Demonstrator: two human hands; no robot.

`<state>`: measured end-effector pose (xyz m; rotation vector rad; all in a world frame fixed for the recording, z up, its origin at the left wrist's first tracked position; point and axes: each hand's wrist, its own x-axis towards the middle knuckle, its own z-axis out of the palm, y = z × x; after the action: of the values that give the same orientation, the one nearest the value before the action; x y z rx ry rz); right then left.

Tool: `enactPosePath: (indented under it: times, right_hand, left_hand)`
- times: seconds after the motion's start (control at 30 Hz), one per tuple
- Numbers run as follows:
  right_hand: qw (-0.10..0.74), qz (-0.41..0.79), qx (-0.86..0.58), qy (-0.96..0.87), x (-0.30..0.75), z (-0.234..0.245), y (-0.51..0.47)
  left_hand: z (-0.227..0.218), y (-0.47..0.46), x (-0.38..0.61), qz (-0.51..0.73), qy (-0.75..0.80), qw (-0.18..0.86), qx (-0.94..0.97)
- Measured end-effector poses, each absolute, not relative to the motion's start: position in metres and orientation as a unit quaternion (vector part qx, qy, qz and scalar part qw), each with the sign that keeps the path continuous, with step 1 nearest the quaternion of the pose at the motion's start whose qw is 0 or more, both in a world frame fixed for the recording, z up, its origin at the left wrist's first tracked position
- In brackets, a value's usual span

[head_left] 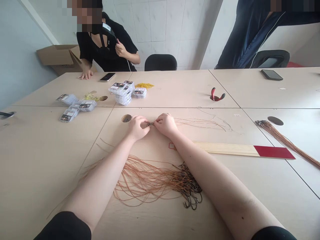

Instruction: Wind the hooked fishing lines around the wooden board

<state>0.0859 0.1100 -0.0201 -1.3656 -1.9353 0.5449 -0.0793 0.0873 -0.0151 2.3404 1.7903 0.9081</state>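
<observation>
The fingers (142, 121) of the left hand (138, 127) and the right hand (166, 125) are pinching narrowly from either side on a small dark fishing hook (150, 124), which is mostly hidden by the fingertips just above the table (42, 160). A thin tan line (200, 124) is trailing away to the right from the pinch. The hook seems light, stiff and sharp, and the line soft and probably slippery, so the shank looks like the safer place to take hold, well away from the point.

Nearer the person, a tangled bundle of hooks (190, 186) is lying on the table, its tan lines (142, 181) fanning out to the left. To the right, a wooden board with a red end (273, 152) is lying flat, and another bundle of lines (282, 140) is stretching toward the right corner. Red-handled pliers (217, 94) are sitting at a round hole in the table, while stacks of plastic packets (123, 93) are standing farther off, beside a small yellow tangle (144, 85). A co-worker's hand (85, 75) is resting near a phone (107, 77) at the far edge, and a cardboard box (58, 56) is sitting to the far left, before a tiled wall (150, 20).
</observation>
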Motion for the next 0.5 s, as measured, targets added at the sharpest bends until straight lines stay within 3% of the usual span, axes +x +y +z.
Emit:
enactPosePath:
  times: [0.5]
  right_hand:
    - [0.360,0.213,-0.523,-0.743,0.0862,-0.0231,0.1122]
  left_hand:
    - [-0.0218,0.0916,-0.0837,0.320,0.582,0.055,0.745]
